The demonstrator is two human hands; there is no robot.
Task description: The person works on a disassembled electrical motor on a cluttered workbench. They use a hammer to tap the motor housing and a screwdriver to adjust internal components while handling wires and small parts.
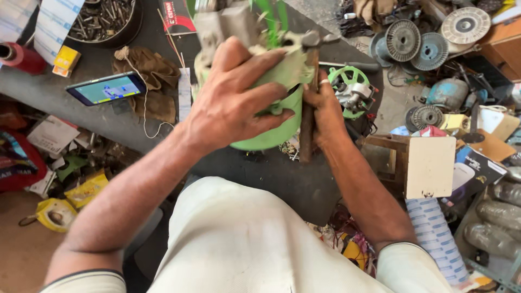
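My left hand (pixel 233 100) grips the top of a light green motor housing (pixel 274 135) that stands on the dark workbench (pixel 304 184). A grey metal part (pixel 222 24) rises behind it. My right hand (pixel 325 111), with a ring on one finger, is closed around the wooden handle of a hammer (pixel 307 116). The hammer's metal head sits at the housing's upper right edge.
A phone (pixel 107 88) with a lit screen lies at the left by a brown cloth (pixel 149 70). A bowl of metal bits (pixel 103 19) is at the back left. Wire spools (pixel 404 39), a green motor part (pixel 350 87) and a small wooden stool (pixel 429 165) crowd the right.
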